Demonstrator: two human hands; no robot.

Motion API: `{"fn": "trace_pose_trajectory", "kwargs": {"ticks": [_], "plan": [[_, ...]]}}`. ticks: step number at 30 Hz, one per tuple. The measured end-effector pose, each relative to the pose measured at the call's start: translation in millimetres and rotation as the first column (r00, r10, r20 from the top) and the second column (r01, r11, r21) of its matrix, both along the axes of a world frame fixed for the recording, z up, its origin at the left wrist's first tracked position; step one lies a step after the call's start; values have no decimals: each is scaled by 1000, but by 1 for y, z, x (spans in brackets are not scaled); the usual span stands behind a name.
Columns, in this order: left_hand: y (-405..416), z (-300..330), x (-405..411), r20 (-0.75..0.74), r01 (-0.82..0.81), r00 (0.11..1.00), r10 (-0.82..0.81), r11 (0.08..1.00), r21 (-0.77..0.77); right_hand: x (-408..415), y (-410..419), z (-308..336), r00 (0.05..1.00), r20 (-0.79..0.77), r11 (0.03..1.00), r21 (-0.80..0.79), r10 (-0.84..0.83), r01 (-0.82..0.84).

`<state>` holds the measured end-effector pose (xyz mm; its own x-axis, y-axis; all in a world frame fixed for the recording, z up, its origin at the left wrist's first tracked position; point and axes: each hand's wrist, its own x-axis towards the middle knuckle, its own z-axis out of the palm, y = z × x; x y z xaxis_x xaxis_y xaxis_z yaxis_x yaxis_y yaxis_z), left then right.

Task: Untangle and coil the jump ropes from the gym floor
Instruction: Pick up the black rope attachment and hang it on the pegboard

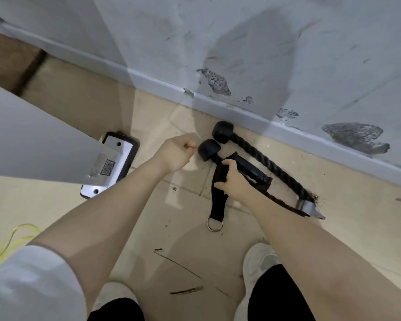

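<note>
A thick black braided rope [270, 164] with two round rubber end knobs [222, 132] lies on the tiled floor along the wall's base, joined at a metal fitting [309, 208]. A black strap handle [252, 169] with a webbing loop and metal D-ring [215, 224] lies across it. My right hand [233, 179] grips the strap's webbing beside the padded handle. My left hand [177, 152] hovers just left of the nearer knob [208, 149], fingers curled into a fist, thumb and forefinger pinched; whether it holds anything I cannot tell.
A grey machine post [44, 144] ends in a bolted metal foot plate [112, 166] at left. A thin yellow cord [16, 239] lies at the far left. The chipped wall and baseboard [241, 110] run diagonally behind. My white shoes [257, 260] stand below. More metal parts sit at the right edge.
</note>
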<state>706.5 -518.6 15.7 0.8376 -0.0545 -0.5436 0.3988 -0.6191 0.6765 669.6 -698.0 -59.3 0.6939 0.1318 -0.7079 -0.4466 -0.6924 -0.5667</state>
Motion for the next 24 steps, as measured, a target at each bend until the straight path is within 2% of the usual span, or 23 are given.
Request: {"fn": "trace_pose_trajectory", "kwargs": {"ticks": [2,3,5,7,11,15,17,19,20,22,23,24], "plan": [[8,12,-5,-87,-33,996,29,999,-41,8,6,21,971,-98,961,150,-220,233],[10,22,-9,-129,-21,992,15,999,-48,14,6,39,947,-133,933,174,-294,314],[11,56,-16,-196,76,978,-75,997,-4,28,2,87,878,-199,845,247,-435,475],[8,102,-20,-208,98,973,-105,994,-41,37,-7,147,816,-274,736,353,-509,578],[-7,224,-17,-224,70,965,-137,956,-285,50,-10,285,797,-376,585,543,-472,602],[-10,348,-9,-278,129,933,-227,936,-329,62,12,423,810,-387,509,636,-440,580],[-5,414,-4,-288,91,935,-206,926,-366,66,19,491,818,-368,499,658,-442,565],[-1,481,-1,-283,8,945,-163,877,-480,70,23,556,824,-328,523,650,-462,552],[-1,514,0,-267,-41,957,-115,856,-515,71,24,589,851,-268,606,608,-452,513],[-6,578,6,-273,-189,961,40,818,-543,74,24,650,944,-21,868,386,-329,312],[-9,611,11,-285,-238,955,85,792,-563,77,24,679,960,151,947,255,-238,195],[-12,645,15,-296,-256,951,90,768,-587,80,25,707,928,339,982,150,-156,111]]}}
